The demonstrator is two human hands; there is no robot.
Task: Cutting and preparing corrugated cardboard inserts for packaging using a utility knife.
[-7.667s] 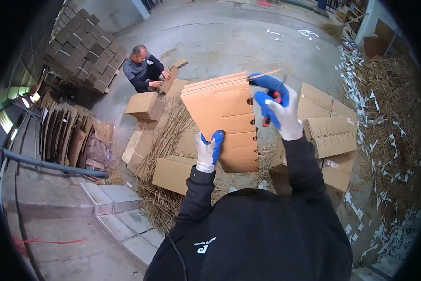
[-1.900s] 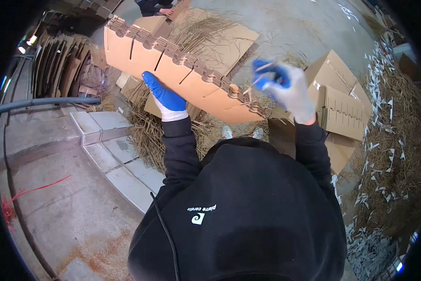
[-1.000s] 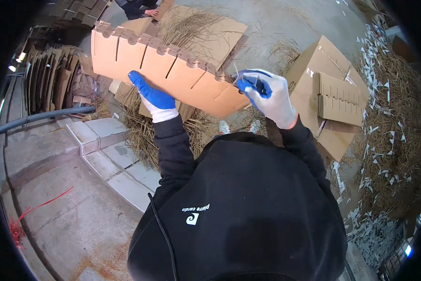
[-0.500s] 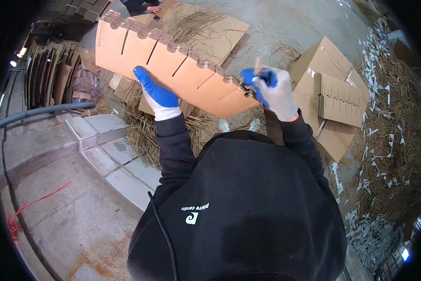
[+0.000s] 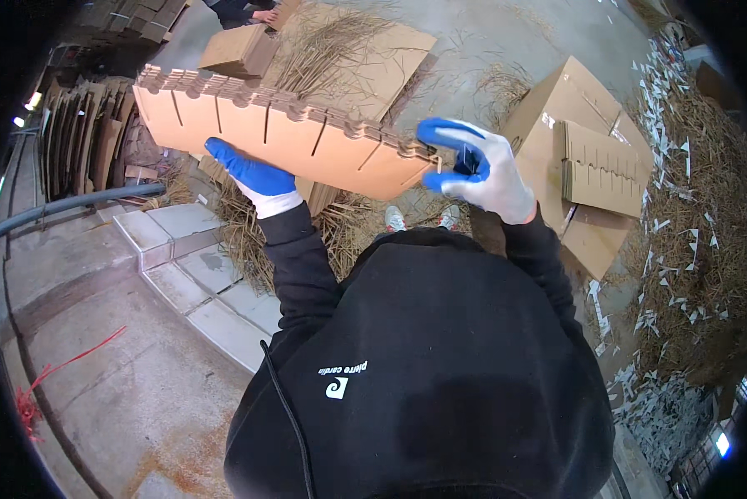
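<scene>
My left hand [image 5: 255, 173], in a blue-and-white work glove, is closed on the near side of a stack of slotted cardboard dividers [image 5: 286, 141]. The stack is held up slanting in front of me, its long notched edge facing away and several slits cut into the top sheet. Just off its right end is my right hand [image 5: 494, 170], gloved the same way. Its fingers and thumb are curved apart with nothing visible between them. I cannot tell whether its thumb tip touches the corner of the stack.
At the right, a bundle of slotted dividers [image 5: 602, 170] lies on a big cardboard box [image 5: 577, 100]. Cardboard strips litter the floor and a flat sheet [image 5: 398, 50]. Another person's hand [image 5: 265, 16] shows at the top beside a cardboard stack [image 5: 239, 51]. White tiled ledge [image 5: 174, 287] at left.
My left hand and the divider stack have shifted left and turned more level. My right hand has gone from bunched fingers at the stack's end to spread fingers just beside it.
</scene>
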